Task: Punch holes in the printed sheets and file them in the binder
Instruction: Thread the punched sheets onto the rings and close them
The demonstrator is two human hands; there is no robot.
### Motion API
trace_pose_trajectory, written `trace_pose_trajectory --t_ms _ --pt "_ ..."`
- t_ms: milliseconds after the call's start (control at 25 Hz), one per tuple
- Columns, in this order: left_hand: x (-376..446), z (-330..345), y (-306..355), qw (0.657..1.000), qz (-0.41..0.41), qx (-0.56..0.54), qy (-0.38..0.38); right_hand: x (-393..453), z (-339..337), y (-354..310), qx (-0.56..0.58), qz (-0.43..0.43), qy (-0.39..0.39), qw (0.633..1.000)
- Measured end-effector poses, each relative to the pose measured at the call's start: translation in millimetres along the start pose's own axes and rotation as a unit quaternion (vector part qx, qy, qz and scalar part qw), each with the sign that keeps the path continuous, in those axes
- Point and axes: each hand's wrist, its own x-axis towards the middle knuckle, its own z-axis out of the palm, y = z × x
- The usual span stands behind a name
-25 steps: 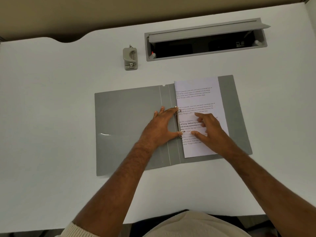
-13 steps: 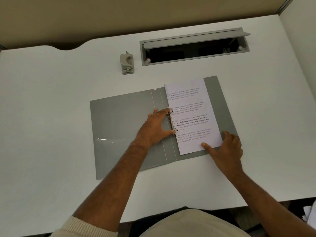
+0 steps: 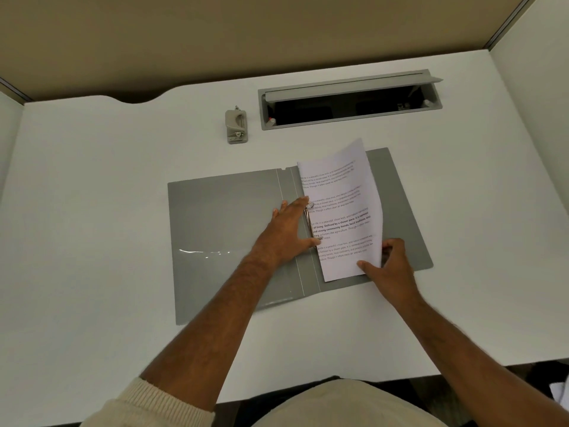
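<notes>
A grey binder [image 3: 228, 223] lies open on the white desk. The printed sheets [image 3: 338, 211] sit on its right half, threaded on the metal ring mechanism [image 3: 309, 223]. My left hand [image 3: 288, 231] rests flat beside the rings, fingertips and thumb touching the mechanism. My right hand [image 3: 389, 266] pinches the sheets' lower right corner, thumb on top, and the right edge of the paper is lifted and curved upward. A beige hole punch [image 3: 236, 126] stands on the desk behind the binder.
An open grey cable tray [image 3: 351, 100] is sunk into the desk at the back right. Beige partition walls close off the back and sides. The desk's front edge runs just before my body.
My right hand slid from the middle of the sheets to their lower right corner and now lifts that edge. The left hand stayed at the rings.
</notes>
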Motion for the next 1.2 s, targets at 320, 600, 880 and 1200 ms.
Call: trace_pose_trajectory --t_ms 320,600,880,1200 --pt "-21 7 59 0.950 -0.070 -0.283 0.109 -28 1 -23 0.004 -0.122 -0.032 0.992" --pt "-18 6 73 0.885 -0.168 -0.415 0.133 -38 15 -18 -0.048 -0.255 -0.083 0.962" --pt "-22 4 70 0.856 -0.186 -0.468 0.114 -33 8 -16 -0.026 -0.254 -0.144 0.956" --pt "-22 6 79 0.830 -0.192 -0.509 0.118 -16 -1 -44 -0.013 -0.195 -0.188 0.963"
